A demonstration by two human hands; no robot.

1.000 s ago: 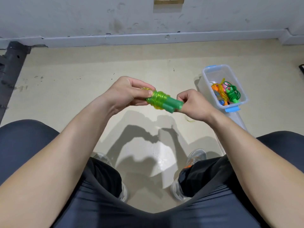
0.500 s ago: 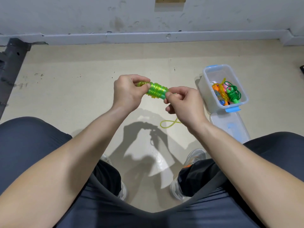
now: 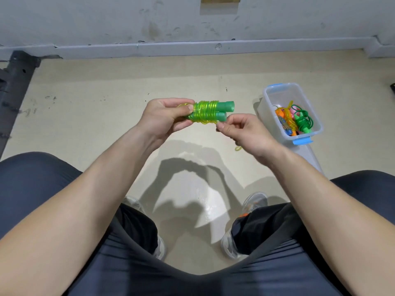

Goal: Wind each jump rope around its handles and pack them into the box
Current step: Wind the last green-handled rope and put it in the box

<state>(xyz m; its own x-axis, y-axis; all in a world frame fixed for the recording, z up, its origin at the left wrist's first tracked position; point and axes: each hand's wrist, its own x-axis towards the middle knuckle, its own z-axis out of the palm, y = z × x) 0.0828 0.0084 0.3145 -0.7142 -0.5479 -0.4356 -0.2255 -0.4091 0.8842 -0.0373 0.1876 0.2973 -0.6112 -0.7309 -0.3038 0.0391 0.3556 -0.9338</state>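
Two handles (image 3: 223, 110) lying side by side in mid-air, left hand (image 3: 164, 118) gripping their ends, rope (image 3: 205, 113) coiling around them, right hand (image 3: 245, 133) apparently pinching the rope's tail, box (image 3: 265, 97) sitting at right.

Right hand (image 3: 245, 133) is coming off the green handles (image 3: 226, 106), uncovering their ends, now pinching the yellow-green rope (image 3: 205, 113) just below the bundle. Hanging slack loop (image 3: 238, 148) is getting shorter.

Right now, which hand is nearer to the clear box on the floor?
Right. The right hand, pinching the rope, is just left of the box; the left hand grips the green handles farther left.
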